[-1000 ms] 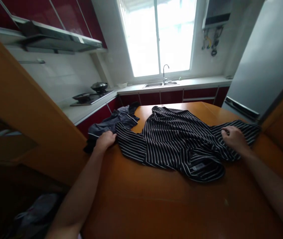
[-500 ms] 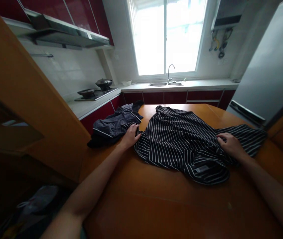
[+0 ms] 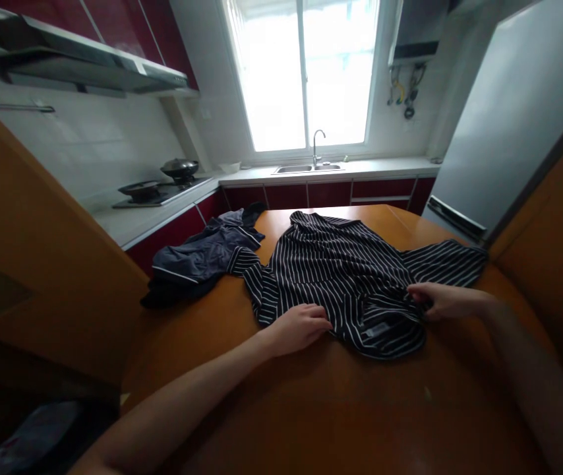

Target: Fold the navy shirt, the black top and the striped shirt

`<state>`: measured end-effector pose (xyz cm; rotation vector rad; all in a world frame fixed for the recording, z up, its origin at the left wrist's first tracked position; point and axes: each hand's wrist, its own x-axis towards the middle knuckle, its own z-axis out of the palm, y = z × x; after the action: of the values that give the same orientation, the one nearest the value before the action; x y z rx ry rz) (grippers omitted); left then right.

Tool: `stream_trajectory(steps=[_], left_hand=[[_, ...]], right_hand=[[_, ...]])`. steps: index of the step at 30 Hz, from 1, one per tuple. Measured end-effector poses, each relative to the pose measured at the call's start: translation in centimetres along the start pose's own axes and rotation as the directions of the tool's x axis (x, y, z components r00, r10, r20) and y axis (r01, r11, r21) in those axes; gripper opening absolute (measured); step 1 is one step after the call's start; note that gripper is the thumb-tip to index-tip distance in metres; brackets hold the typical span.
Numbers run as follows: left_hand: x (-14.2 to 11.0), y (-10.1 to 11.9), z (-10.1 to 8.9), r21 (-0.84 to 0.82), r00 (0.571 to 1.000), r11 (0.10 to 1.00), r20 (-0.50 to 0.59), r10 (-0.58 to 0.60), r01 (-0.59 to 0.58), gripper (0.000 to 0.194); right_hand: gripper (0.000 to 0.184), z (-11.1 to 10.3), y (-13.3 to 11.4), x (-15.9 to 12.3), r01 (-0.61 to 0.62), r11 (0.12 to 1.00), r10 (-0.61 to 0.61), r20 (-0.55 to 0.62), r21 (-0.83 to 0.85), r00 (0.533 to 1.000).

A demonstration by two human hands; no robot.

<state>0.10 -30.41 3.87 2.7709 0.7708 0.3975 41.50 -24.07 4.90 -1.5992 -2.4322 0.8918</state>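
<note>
A black shirt with thin white stripes (image 3: 345,277) lies spread and rumpled on the orange wooden table (image 3: 341,409). My left hand (image 3: 298,326) rests at the shirt's near edge, fingers curled onto the fabric. My right hand (image 3: 434,300) pinches the shirt's cloth near its collar, where a small label shows. A dark grey garment with pale piping (image 3: 202,257) lies bunched at the table's far left corner, touching the striped sleeve.
Behind the table runs a white counter with a sink and tap (image 3: 314,161) under a bright window. A stove with pans (image 3: 157,188) stands at left below a hood. A grey fridge (image 3: 503,132) rises at right. Orange wood panels flank both sides.
My left hand left the sleeve by the grey garment and came in to the shirt's near edge. My right hand slid left toward the collar. The shirt is more gathered.
</note>
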Motion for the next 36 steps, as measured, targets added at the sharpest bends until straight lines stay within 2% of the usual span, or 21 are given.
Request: stream_trajectory(steps=[2, 5, 7, 9, 11, 13, 15, 17, 20, 23, 26, 27, 29, 30, 31, 32, 33, 35, 36], left_hand=[[-0.4, -0.6, -1.2, -0.14, 0.999, 0.99, 0.033, -0.023, 0.028, 0.023], [-1.3, -1.3, -3.6, -0.338, 0.984, 0.94, 0.177, 0.015, 0.046, 0.017], [-1.8, -1.4, -4.8, -0.366, 0.963, 0.93, 0.263, 0.056, 0.046, 0.012], [-2.0, -1.0, -5.3, -0.321, 0.957, 0.946, 0.285, 0.055, 0.042, 0.012], [-1.9, -0.3, -5.2, -0.241, 0.966, 0.97, 0.257, 0.031, 0.033, 0.028], [-1.6, 0.5, -4.5, -0.151, 0.973, 0.988, 0.23, 0.027, 0.008, 0.042], [-1.3, 1.1, -3.6, -0.083, 0.975, 0.996, 0.216, 0.043, -0.025, 0.04], [-0.9, 1.5, -2.8, -0.062, 0.978, 0.997, 0.203, 0.052, -0.041, 0.032], [-0.5, 1.6, -2.4, -0.137, 0.978, 0.991, 0.204, 0.04, -0.012, 0.028], [-0.4, 1.6, -2.8, -0.274, 0.965, 0.961, 0.258, 0.047, 0.026, 0.027], [-0.8, 1.7, -3.2, -0.396, 0.919, 0.914, 0.386, 0.076, 0.091, 0.023], [-0.9, 1.8, -3.4, -0.441, 0.886, 0.888, 0.454, 0.094, 0.132, 0.022], [-1.2, 2.1, -3.6, -0.532, 0.791, 0.818, 0.587, 0.171, 0.219, 0.023], [-1.3, 2.3, -3.8, -0.569, 0.75, 0.783, 0.626, 0.215, 0.25, 0.025], [-1.3, 2.3, -4.0, -0.599, 0.732, 0.754, 0.636, 0.243, 0.27, 0.027], [-1.2, 2.3, -4.2, -0.623, 0.746, 0.729, 0.621, 0.241, 0.283, 0.029], [-1.1, 2.0, -4.5, -0.643, 0.791, 0.708, 0.578, 0.201, 0.291, 0.028], [-0.8, 0.7, -4.8, -0.677, 0.922, 0.68, 0.387, 0.002, 0.283, 0.023], [-0.7, -0.3, -4.8, -0.678, 0.96, 0.684, 0.248, -0.133, 0.27, 0.022]], right_hand=[[0.046, 0.1, -0.3, 0.0, -0.026, 1.0, 0.026, 0.062, -0.001, 0.998], [0.046, -0.1, -0.4, 0.0, -0.077, 0.997, 0.078, 0.077, -0.017, 0.994], [0.043, -0.5, -0.7, -0.2, -0.085, 0.996, 0.086, 0.041, -0.032, 0.995], [0.041, -1.0, -1.4, -0.9, -0.048, 0.997, 0.047, -0.02, -0.056, 0.999], [0.047, -1.1, -2.5, -2.0, 0.031, 0.997, -0.035, -0.057, -0.069, 0.998], [0.06, -0.4, -3.7, -3.2, 0.135, 0.989, -0.137, -0.024, -0.057, 0.99], [0.07, 1.3, -4.6, -4.0, 0.221, 0.974, -0.221, 0.007, -0.058, 0.975], [0.065, 3.5, -4.9, -4.2, 0.265, 0.958, -0.27, -0.038, -0.107, 0.962], [0.044, 6.3, -4.5, -3.9, 0.274, 0.946, -0.304, -0.184, -0.171, 0.935], [0.036, 7.3, -4.2, -4.1, 0.297, 0.941, -0.325, -0.194, -0.161, 0.926], [0.032, 7.0, -5.4, -6.0, 0.299, 0.952, -0.304, -0.084, -0.073, 0.949], [0.031, 6.8, -6.1, -6.9, 0.296, 0.955, -0.297, -0.03, -0.033, 0.954], [0.025, 6.2, -7.7, -8.8, 0.279, 0.959, -0.283, 0.102, 0.048, 0.954], [0.021, 5.9, -8.4, -9.6, 0.255, 0.963, -0.266, 0.172, 0.084, 0.949], [0.021, 5.6, -9.0, -10.2, 0.218, 0.969, -0.24, 0.235, 0.118, 0.942], [0.025, 5.1, -9.5, -10.5, 0.177, 0.973, -0.213, 0.287, 0.148, 0.934], [0.03, 4.7, -9.9, -10.5, 0.143, 0.974, -0.193, 0.316, 0.175, 0.929], [0.036, 3.8, -10.0, -9.0, 0.138, 0.966, -0.199, 0.286, 0.22, 0.937], [0.037, 3.3, -9.8, -7.6, 0.167, 0.958, -0.22, 0.226, 0.232, 0.949]])
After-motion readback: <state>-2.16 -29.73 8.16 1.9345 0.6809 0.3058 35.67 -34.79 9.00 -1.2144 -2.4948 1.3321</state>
